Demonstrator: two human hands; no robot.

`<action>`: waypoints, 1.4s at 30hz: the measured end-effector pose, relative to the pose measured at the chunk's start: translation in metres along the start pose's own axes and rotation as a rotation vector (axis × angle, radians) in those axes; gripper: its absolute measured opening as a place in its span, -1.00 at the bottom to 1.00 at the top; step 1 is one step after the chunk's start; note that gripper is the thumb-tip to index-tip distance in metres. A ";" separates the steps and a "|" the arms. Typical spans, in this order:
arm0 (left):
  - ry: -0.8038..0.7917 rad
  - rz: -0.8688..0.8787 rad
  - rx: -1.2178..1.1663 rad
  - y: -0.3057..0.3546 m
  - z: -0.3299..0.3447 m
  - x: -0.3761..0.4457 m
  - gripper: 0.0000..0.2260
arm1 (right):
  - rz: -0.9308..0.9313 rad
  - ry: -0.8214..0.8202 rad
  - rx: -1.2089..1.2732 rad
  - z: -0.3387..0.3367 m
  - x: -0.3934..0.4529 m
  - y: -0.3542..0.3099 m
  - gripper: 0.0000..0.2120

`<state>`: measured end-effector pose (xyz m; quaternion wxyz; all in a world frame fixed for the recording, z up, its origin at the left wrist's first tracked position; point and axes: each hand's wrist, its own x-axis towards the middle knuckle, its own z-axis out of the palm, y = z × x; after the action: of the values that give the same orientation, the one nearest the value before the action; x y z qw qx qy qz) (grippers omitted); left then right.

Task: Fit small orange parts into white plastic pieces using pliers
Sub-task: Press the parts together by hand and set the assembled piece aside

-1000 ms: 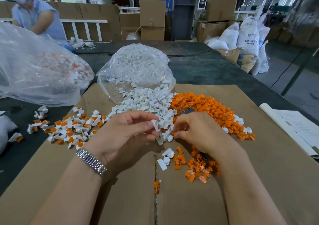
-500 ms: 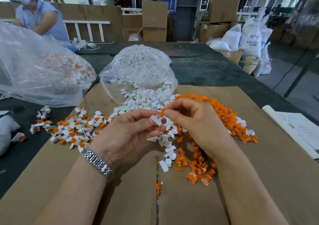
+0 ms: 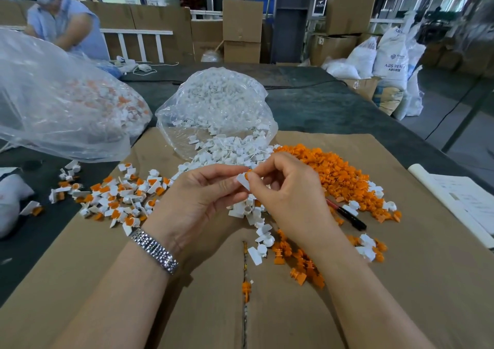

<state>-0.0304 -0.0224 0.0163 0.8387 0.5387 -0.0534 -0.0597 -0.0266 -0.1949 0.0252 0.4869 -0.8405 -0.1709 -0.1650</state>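
Fingers (image 3: pixel 227 170) of the left hand (image 3: pixel 197 201) curl in and pinch a small white plastic piece (image 3: pixel 243 181) by its flat tab, held in the air over the middle of the cardboard sheet (image 3: pixel 401 281); the thumb and forefinger of the right hand (image 3: pixel 291 196) pinch a tiny orange part (image 3: pixel 249 171) against the top of that piece.

At the sheet's left edge, a crinkled clear bag (image 3: pixel 61 108) bulges on the dark table (image 3: pixel 334 108), with a scatter of assembled white-and-orange pieces (image 3: pixel 117 199) below it. A metal-link watch (image 3: pixel 155 249) bands the left wrist. At the far edge a second clear bag (image 3: pixel 216 108) spills glossy white pieces (image 3: pixel 227 150). Right of them lies a heap of orange parts (image 3: pixel 339 172), and beside the right hand the dark handles of the pliers (image 3: pixel 350 217). Printed paper (image 3: pixel 465 201) lies off the right edge.
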 end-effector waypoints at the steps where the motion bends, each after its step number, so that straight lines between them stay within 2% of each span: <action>1: 0.002 -0.003 0.000 0.000 0.000 0.000 -0.81 | 0.017 -0.026 0.018 -0.001 0.001 0.001 -0.91; 3: -0.006 -0.028 -0.021 0.001 -0.001 0.000 -0.81 | 0.076 -0.135 0.134 -0.009 0.004 0.002 -0.91; 5: -0.037 -0.063 -0.057 0.003 -0.002 -0.001 -0.82 | 0.109 -0.235 0.263 -0.021 0.006 0.004 -0.79; 7: -0.066 -0.097 -0.093 0.004 -0.002 -0.001 -0.84 | 0.086 -0.263 0.316 -0.027 0.007 0.005 -0.70; 10: -0.085 -0.112 -0.115 0.005 -0.003 -0.002 -0.86 | 0.028 -0.255 0.348 -0.026 0.006 0.004 -0.67; 14: -0.105 -0.128 -0.109 0.007 -0.002 -0.004 -0.84 | -0.059 -0.239 0.326 -0.023 0.005 0.004 -0.76; 19: -0.100 -0.145 -0.106 0.007 -0.002 -0.005 -0.80 | -0.122 -0.205 0.309 -0.021 0.005 0.007 -0.78; 31: -0.086 -0.154 -0.133 0.008 -0.004 -0.004 -0.84 | -0.143 -0.204 0.275 -0.019 0.005 0.007 -0.73; 35: -0.063 -0.135 -0.088 0.006 -0.004 -0.003 -0.90 | -0.191 -0.156 0.136 -0.015 0.003 0.007 -0.77; 39: -0.012 -0.125 -0.031 0.005 -0.003 -0.003 -0.88 | -0.270 -0.063 -0.063 -0.011 0.002 0.009 -0.80; 42: 0.061 -0.103 0.018 0.005 -0.001 -0.003 -0.85 | -0.285 -0.053 -0.185 -0.010 0.003 0.011 -0.78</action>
<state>-0.0331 -0.0186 0.0199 0.8308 0.5499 -0.0005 -0.0858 -0.0205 -0.2082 0.0230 0.3744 -0.8530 -0.2854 -0.2253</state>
